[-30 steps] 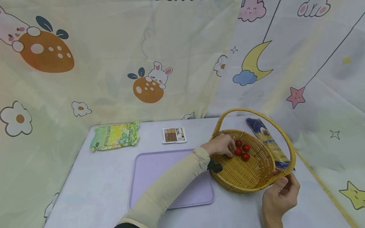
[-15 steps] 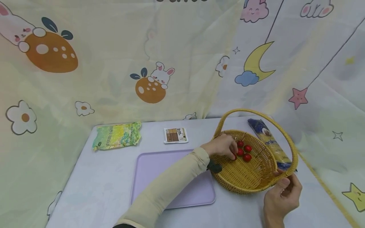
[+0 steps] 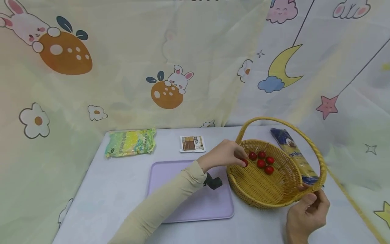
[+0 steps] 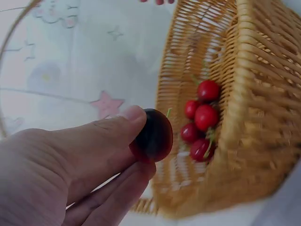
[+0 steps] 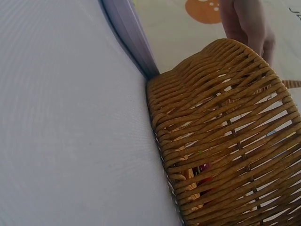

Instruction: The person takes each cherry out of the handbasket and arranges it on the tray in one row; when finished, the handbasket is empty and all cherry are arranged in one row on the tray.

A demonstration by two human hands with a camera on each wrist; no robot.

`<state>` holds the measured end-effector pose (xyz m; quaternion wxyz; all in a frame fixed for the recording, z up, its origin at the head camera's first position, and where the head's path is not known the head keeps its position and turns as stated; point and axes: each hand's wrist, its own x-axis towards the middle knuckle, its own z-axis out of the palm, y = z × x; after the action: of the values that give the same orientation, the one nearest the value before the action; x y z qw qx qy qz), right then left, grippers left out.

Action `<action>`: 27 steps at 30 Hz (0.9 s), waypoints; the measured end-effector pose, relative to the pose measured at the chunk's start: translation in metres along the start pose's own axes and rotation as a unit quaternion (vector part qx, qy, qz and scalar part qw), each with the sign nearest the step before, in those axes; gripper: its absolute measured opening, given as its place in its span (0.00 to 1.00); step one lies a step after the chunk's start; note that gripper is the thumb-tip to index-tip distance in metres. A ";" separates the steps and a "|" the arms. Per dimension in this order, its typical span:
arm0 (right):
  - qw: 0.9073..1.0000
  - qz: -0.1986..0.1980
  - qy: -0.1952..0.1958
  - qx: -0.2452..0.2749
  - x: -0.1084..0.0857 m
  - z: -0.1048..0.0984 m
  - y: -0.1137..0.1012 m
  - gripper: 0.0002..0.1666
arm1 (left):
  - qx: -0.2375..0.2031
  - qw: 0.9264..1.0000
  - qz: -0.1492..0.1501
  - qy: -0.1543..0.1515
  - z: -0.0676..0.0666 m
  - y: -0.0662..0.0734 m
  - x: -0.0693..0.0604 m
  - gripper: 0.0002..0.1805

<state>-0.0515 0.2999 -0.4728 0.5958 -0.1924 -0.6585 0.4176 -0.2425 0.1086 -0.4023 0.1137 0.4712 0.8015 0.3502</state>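
Observation:
In the head view my left hand (image 3: 223, 156) pinches a dark red cherry (image 3: 244, 163) above the left rim of a round wicker basket (image 3: 250, 188). The left wrist view shows this cherry (image 4: 155, 134), with a short green stem, between thumb and fingertips. Several more red cherries (image 4: 206, 117) lie together inside the basket, toward its back in the head view. My right hand (image 3: 307, 213) grips the basket's near right rim at the foot of the arched handle (image 3: 322, 169). In the right wrist view the woven wall (image 5: 225, 132) hides most of the fruit.
A lilac tray (image 3: 189, 217) lies left of the basket, under my left forearm. Behind it are a small white-and-brown packet (image 3: 193, 144) and a green-yellow bag (image 3: 131, 143). A blue-and-gold bag (image 3: 294, 154) lies right of the basket. A printed cloth (image 3: 122, 84) hangs behind the table.
My left hand has lifted a cherry from the basket and drawn back left toward the rim. My right hand has kept its grip on the basket. The head view has shifted slightly.

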 end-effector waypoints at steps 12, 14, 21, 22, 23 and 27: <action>1.000 0.024 -0.005 -0.010 -0.003 0.002 0.002 0.20 | -0.020 0.985 -0.099 0.138 -0.040 -0.020 -0.128 0.11; 1.000 0.026 -0.005 -0.005 -0.003 0.002 0.004 0.21 | 0.007 0.980 -0.119 0.160 -0.044 -0.025 -0.151 0.10; 0.999 0.050 0.011 -0.001 0.001 -0.003 0.020 0.18 | 0.058 0.960 -0.170 0.216 -0.045 -0.038 -0.221 0.11; 0.999 0.046 0.010 -0.007 0.001 -0.003 0.024 0.18 | 0.062 0.957 -0.175 0.223 -0.044 -0.040 -0.228 0.11; 0.999 0.041 0.008 -0.014 0.002 -0.004 0.027 0.18 | 0.064 0.954 -0.180 0.230 -0.043 -0.041 -0.236 0.11; 0.999 0.027 0.002 -0.029 0.000 -0.003 0.029 0.18 | 0.081 0.945 -0.189 0.255 -0.038 -0.047 -0.260 0.10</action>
<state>-0.0555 0.3174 -0.4952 0.5801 -0.2284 -0.6635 0.4136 -0.1554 -0.1404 -0.4443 -0.0687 0.2132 0.9039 0.3643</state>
